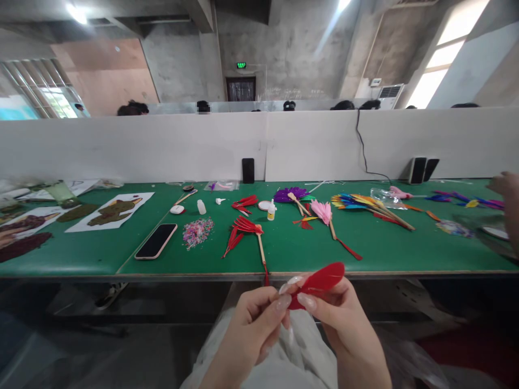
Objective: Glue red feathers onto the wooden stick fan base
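Observation:
Both my hands are held together over my lap, below the front edge of the green table [365, 243]. My right hand [344, 319] pinches the base of a red feather [322, 280] that points up and to the right. My left hand [253, 321] is closed too, its fingertips pressed on the feather's lower end. On the table just beyond lies a half-made red feather fan [245, 227] on a wooden stick.
A phone [156, 241] lies face up left of a small heap of beads [197, 231]. Glue bottles [271, 210], loose red feathers [244, 203] and purple [291, 194], pink [322, 212] and multicoloured feather fans [367, 204] are spread further back. Another person's hand [505, 186] works at the far right.

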The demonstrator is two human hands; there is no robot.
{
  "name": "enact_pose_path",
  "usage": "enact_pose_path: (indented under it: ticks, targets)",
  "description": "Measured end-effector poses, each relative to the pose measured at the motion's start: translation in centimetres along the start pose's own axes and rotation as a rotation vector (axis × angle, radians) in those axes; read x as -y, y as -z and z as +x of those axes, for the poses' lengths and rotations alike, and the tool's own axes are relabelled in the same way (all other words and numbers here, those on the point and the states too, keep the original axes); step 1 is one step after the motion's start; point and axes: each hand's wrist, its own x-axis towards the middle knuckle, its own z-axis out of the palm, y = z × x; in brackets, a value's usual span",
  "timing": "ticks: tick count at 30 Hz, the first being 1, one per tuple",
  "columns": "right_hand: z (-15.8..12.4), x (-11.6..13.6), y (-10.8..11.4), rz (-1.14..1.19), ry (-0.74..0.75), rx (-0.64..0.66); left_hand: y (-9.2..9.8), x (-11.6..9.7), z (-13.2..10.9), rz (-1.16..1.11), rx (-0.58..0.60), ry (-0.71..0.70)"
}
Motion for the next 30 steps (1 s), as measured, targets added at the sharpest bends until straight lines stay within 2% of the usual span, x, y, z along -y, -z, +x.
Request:
enact_pose_path:
  ticks: [6, 17, 22, 24, 27, 30]
  targets:
    - [-0.1, -0.2, -0.1, -0.024, 0.055, -0.068, -0.1, 0.2, 0.0, 0.036, -0.042, 0.003]
    - [0.0, -0.2, -0.1, 0.007, 0.013, -0.055, -0.2, -0.2, -0.1, 0.047, -0.032, -0.005]
    - [0.1, -0.2, 0.6, -0.121, 0.082, -0.003, -0.3, -0.4, -0.2, 0.065, -0.047, -0.024]
    - [0.0, -0.1, 0.8, -0.215, 0.116, -0.031, -0.4, -0.5, -0.2, 0.078, -0.054, -0.039]
    - [-0.3, 0.1, 0.8, -0.365, 0.189, -0.104, -0.8, -0.9, -0.5, 0.153, -0.126, -0.079]
    - [-0.7, 0.2, 0.7, -0.439, 0.264, -0.121, -1.3, -1.0, -0.9, 0.319, -0.256, -0.171]
